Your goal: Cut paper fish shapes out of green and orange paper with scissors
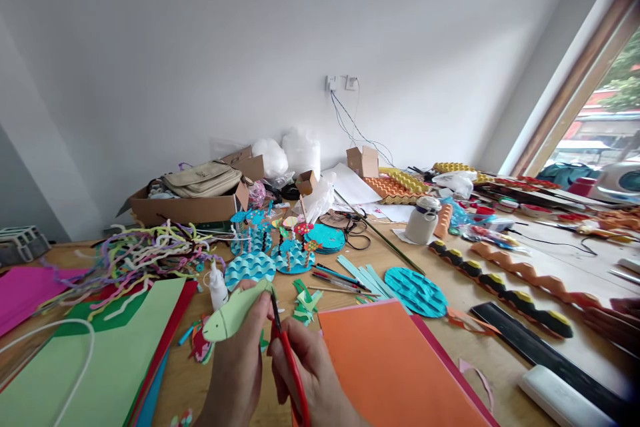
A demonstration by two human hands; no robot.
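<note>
Between the fingers of my left hand (243, 347) is a light green paper fish (230, 318), with an eye and a curved line drawn near its head. My right hand (313, 367) is closed around red-handled scissors (293, 373). Their dark blades point up and meet the fish's tail end near my left fingertips; whether the blades are parted I cannot make out. Green paper scraps (305, 303) lie just beyond my hands. To the left of the fish is a small red paper piece (201, 345), and a white glue bottle (217, 287) stands behind it.
Green paper sheets (115, 353) lie at left, orange sheets (390, 360) at right. Pipe cleaners (145, 253) are heaped at back left. Blue wavy discs (417, 291) and a white jar (423, 221) stand farther back. Another person's hand (617, 323) is at the right edge.
</note>
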